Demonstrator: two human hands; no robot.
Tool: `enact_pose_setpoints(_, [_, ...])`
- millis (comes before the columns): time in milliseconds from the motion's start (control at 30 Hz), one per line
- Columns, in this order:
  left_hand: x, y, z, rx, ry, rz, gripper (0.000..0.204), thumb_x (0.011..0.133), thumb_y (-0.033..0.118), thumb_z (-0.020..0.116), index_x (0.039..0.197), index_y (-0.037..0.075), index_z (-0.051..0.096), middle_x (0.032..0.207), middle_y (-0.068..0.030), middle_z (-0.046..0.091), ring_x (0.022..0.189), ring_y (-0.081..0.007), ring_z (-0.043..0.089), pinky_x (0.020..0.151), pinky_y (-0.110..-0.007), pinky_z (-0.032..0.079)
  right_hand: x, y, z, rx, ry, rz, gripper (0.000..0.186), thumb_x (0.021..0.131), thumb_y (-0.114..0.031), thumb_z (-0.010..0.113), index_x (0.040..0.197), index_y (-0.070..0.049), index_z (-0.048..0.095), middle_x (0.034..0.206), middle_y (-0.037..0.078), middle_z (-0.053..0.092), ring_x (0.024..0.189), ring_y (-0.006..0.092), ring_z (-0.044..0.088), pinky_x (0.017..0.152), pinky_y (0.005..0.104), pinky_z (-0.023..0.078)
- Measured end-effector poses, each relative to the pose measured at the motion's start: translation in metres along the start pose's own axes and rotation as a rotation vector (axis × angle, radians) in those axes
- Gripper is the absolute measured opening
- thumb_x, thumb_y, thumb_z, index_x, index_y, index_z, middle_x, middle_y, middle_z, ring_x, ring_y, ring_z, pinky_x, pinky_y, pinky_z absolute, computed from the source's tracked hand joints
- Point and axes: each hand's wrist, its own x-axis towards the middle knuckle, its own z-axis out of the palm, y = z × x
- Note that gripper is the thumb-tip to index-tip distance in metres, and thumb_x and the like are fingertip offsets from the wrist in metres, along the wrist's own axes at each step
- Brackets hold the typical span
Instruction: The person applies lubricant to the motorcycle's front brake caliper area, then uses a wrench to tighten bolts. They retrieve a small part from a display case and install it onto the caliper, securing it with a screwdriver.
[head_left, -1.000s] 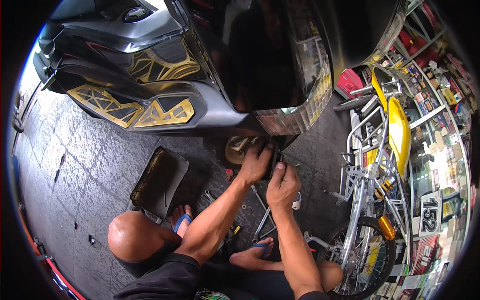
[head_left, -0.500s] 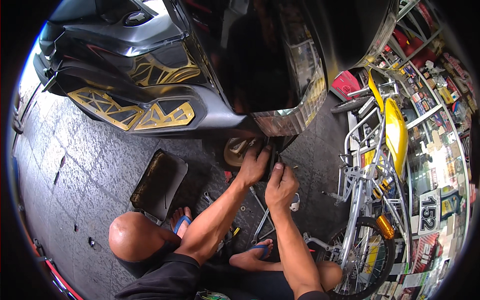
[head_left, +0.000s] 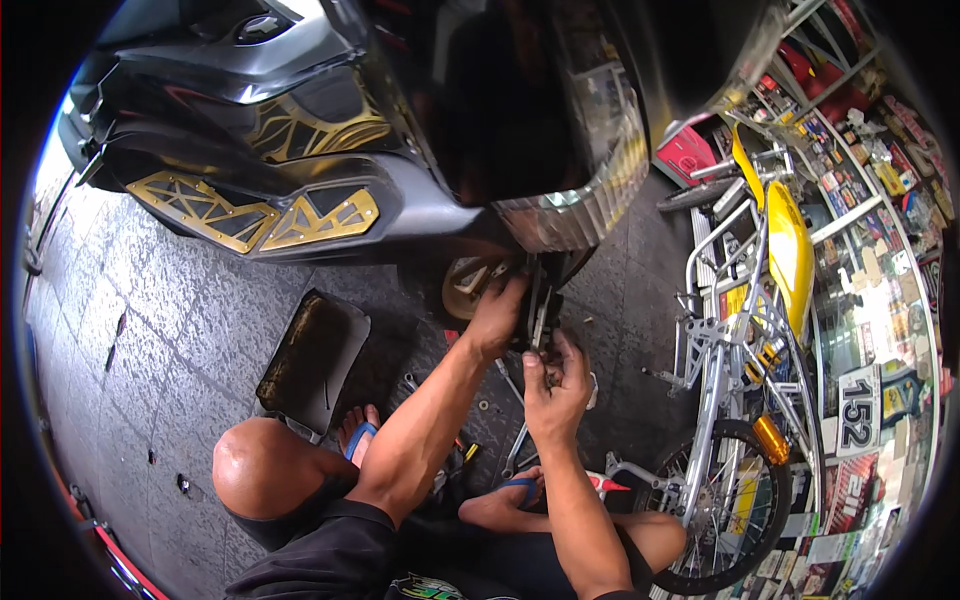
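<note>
Below the scooter's front end, a dark metal part that looks like a brake caliper shows a bright metal strip along it. My left hand grips it from the left, its fingertips partly hidden behind it. At the part's lower end is my right hand, thumb and fingers closed in a pinch; what lies between them is too small to make out. A gold wheel shows partly behind my left hand. Above hangs the black scooter body with its clear lamp lens.
An open black tray-like cover lies on the grey tiled floor, left of my forearm. Wrenches lie between my feet. At right stand a bare silver motorcycle frame with a yellow tank and a glass display case.
My right hand has moved down to the part's lower end, and its fingers have shifted. The part's bright strip now shows between my hands. The whole view has shifted slightly.
</note>
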Motion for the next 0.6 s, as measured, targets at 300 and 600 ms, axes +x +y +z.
enact_pose_setpoints(300, [-0.004, 0.005, 0.006, 0.055, -0.001, 0.017, 0.03, 0.1, 0.031, 0.053, 0.109, 0.003, 0.062, 0.089, -0.0039, 0.065, 0.075, -0.0121, 0.061, 0.067, -0.027, 0.051, 0.008, -0.004, 0.004, -0.006, 0.053, 0.105, 0.042, 0.086, -0.021, 0.077, 0.116, 0.004, 0.061, 0.087, 0.008, 0.065, 0.07, 0.0116, 0.06, 0.063, 0.0265, 0.051])
enact_pose_setpoints(600, [0.004, -0.003, -0.007, 0.316, -0.039, 0.149, 0.039, 0.099, 0.029, 0.053, 0.12, -0.003, 0.059, 0.107, -0.0073, 0.064, 0.096, -0.0138, 0.056, 0.086, -0.029, 0.045, 0.019, -0.006, -0.005, 0.018, 0.001, 0.276, 0.032, 0.09, -0.017, 0.069, 0.11, 0.007, 0.061, 0.08, 0.008, 0.067, 0.063, 0.0079, 0.057, 0.056, 0.0248, 0.046])
